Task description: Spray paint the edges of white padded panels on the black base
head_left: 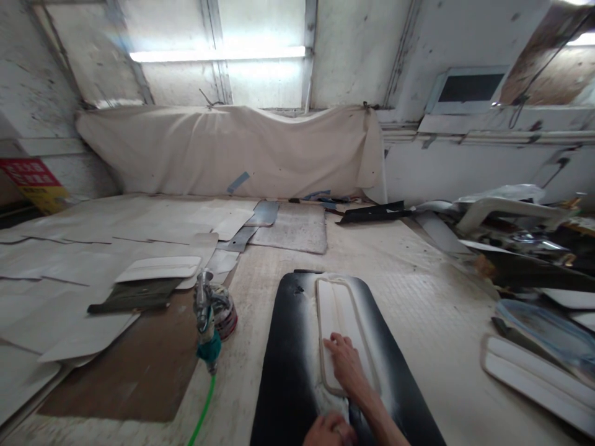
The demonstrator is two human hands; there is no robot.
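Left hand curls, grip unclear; right hand, fingers loosely spread, touches white panel.

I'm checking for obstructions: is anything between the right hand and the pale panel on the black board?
Nothing visible: the right hand appears to rest directly on the pale panel. The spray gun stands apart, left of the black board.

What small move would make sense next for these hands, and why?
Perhaps the right hand could press lightly to steady the white panel while the left hand works near its closer end: the right hand lies on the panel, which rests on a black board, and the left hand, blurred, is close to that end. Whether it touches, I cannot tell.
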